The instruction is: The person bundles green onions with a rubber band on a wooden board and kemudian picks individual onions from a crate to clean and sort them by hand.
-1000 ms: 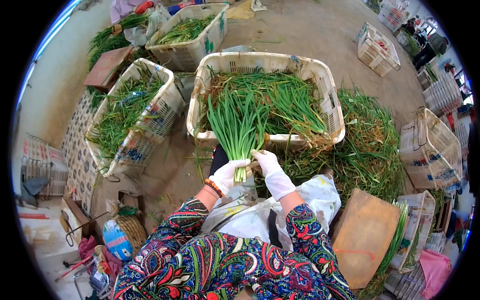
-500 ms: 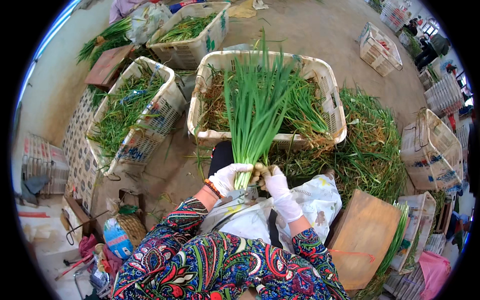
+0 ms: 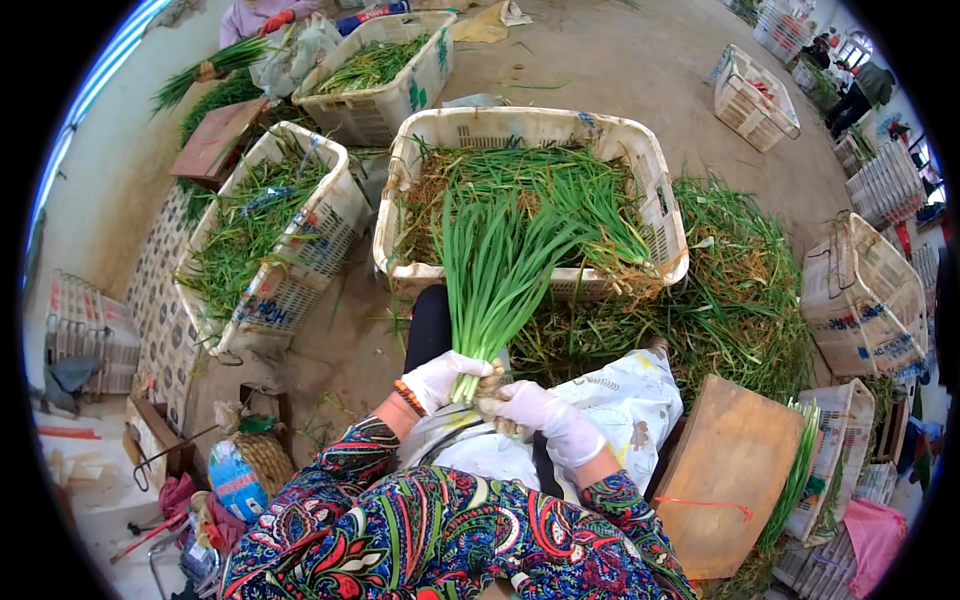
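Note:
My left hand (image 3: 452, 380), in a white glove with stained fingertips, is wrapped round the pale stem ends of a bunch of garlic chives (image 3: 500, 265). The long green leaves fan away from me over the near rim of a white plastic crate (image 3: 400, 190). My right hand (image 3: 522, 408), gloved the same way, is closed just right of and below the stem ends. What its fingers hold, if anything, is hidden. Under both hands lies a pale patterned apron (image 3: 610, 395) across my lap. Loose greens and brown trimmings (image 3: 600, 200) fill the crate.
A heap of leaf waste (image 3: 740, 270) lies right of the crate. Left stands another crate of greens (image 3: 330, 225), with a third crate (image 3: 440, 75) behind. A wooden board (image 3: 735, 470) is at my right. At the far left, a co-worker's red-gloved hand (image 3: 277, 21) is near bundled greens.
The bunch has come down and nearer to me, its leaves spreading lower over the crate. My right hand has moved down and slightly left. The far co-worker's red glove has come into view.

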Available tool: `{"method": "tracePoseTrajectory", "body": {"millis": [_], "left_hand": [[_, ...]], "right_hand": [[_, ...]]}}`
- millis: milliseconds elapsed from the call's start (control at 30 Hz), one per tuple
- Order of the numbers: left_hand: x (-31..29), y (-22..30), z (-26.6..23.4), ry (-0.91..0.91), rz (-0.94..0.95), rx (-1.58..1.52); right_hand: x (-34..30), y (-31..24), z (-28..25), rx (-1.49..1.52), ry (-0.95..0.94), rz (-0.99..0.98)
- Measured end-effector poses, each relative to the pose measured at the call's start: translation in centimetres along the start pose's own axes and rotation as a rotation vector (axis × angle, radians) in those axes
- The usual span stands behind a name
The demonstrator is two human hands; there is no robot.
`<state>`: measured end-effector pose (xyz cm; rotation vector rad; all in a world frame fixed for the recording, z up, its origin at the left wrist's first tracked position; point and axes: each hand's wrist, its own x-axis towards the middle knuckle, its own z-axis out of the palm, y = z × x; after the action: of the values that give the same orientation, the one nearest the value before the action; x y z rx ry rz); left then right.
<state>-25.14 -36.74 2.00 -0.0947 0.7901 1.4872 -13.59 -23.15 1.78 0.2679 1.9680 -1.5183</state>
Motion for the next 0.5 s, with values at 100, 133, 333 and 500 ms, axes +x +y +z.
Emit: {"method": "tracePoseTrajectory", "body": {"millis": [100, 133, 333, 500], "left_hand": [[-3.2, 1.9, 0.0, 0.111, 0.006, 0.194], [-3.9, 1.6, -0.7, 0.049, 0.064, 0.201], [-9.6, 2.2, -0.2, 0.000, 0.030, 0.451], [-12.2, 1.8, -3.0, 0.042, -0.005, 0.590]], "right_hand": [[0.5, 1.4, -1.2, 0.579, -0.031, 0.060], [0.9, 1.1, -1.4, 0.739, 0.005, 0.054], [6.3, -2.7, 2.1, 1.791, -0.049, -0.031], [7.6, -1.5, 0.8, 1.508, 0.398, -0.348]]}}
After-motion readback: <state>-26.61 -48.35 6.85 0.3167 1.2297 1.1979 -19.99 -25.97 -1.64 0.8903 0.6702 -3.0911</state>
